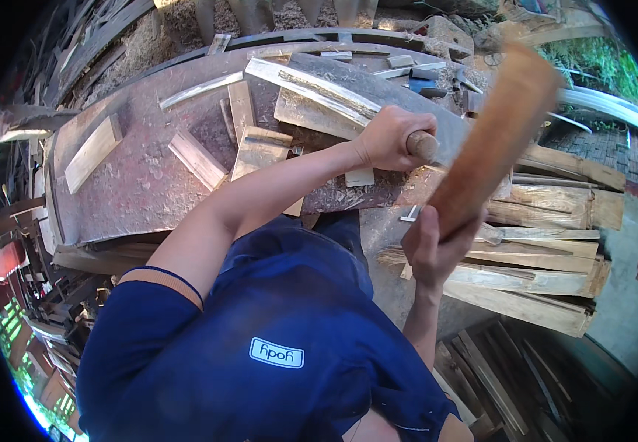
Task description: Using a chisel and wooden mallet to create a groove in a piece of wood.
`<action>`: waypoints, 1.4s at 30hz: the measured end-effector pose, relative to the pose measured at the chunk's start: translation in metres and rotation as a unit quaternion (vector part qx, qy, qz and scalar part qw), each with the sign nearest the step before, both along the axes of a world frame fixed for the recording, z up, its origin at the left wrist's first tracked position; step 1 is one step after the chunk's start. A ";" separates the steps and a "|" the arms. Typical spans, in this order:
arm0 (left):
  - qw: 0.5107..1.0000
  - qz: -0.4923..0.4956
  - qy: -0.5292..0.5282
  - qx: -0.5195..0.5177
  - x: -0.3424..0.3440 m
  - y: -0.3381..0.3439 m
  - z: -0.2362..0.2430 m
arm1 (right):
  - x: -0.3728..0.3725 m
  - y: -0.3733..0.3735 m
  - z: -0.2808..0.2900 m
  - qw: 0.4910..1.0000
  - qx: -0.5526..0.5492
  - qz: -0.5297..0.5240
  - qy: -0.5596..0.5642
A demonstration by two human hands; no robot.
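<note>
My left hand is closed round a round wooden tool handle. Its rounded butt sticks out toward the right; the tool's working end is hidden, so its kind cannot be made out. In my right hand is a long brown wooden block, gripped near its lower end. The block slants up to the right, smeared by motion at the top, and passes just right of the handle. Beyond my left hand, a pale wooden strip lies across a wider board on the workbench.
Offcuts lie about the bench, including a flat block, a pinkish piece and a short board. Long planks are stacked to my right. Sawdust is heaped behind the bench, and more timber lies at lower right.
</note>
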State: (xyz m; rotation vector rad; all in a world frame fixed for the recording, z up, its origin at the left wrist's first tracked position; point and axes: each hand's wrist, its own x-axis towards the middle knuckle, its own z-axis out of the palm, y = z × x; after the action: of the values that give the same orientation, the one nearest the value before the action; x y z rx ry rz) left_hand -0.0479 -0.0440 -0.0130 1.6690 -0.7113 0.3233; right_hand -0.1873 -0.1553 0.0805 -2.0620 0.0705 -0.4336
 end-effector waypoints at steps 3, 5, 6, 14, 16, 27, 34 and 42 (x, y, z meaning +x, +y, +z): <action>1.000 -0.003 -0.008 -0.018 -0.002 -0.002 0.000 | -0.005 -0.001 -0.015 0.998 0.040 0.008 -0.038; 0.999 -0.008 -0.010 -0.033 -0.001 0.001 0.002 | 0.010 0.002 -0.004 0.987 -0.129 0.040 0.091; 0.999 0.007 0.011 -0.053 0.002 0.005 0.002 | 0.010 -0.001 -0.009 0.988 -0.123 0.045 0.085; 0.944 0.138 0.179 -0.240 0.063 0.021 0.014 | 0.000 -0.011 -0.006 0.995 0.009 -0.007 0.098; 0.943 0.091 0.182 -0.264 0.061 0.023 0.020 | -0.002 -0.017 -0.010 0.995 0.016 -0.005 0.102; 0.982 0.098 0.103 -0.125 0.043 0.001 0.008 | 0.001 -0.011 -0.001 0.995 0.043 -0.012 0.094; 0.996 0.057 0.012 -0.061 0.014 -0.019 0.004 | 0.001 -0.007 0.004 0.988 0.097 0.025 -0.118; 1.000 0.013 -0.012 0.002 -0.003 -0.027 -0.006 | -0.012 -0.018 -0.005 0.997 0.076 0.009 0.014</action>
State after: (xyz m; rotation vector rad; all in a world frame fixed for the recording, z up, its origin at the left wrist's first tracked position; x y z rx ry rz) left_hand -0.0504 -0.0711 -0.0185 1.6825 -0.7079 0.3613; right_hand -0.1989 -0.1734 0.0752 -1.9175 0.0993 -0.3769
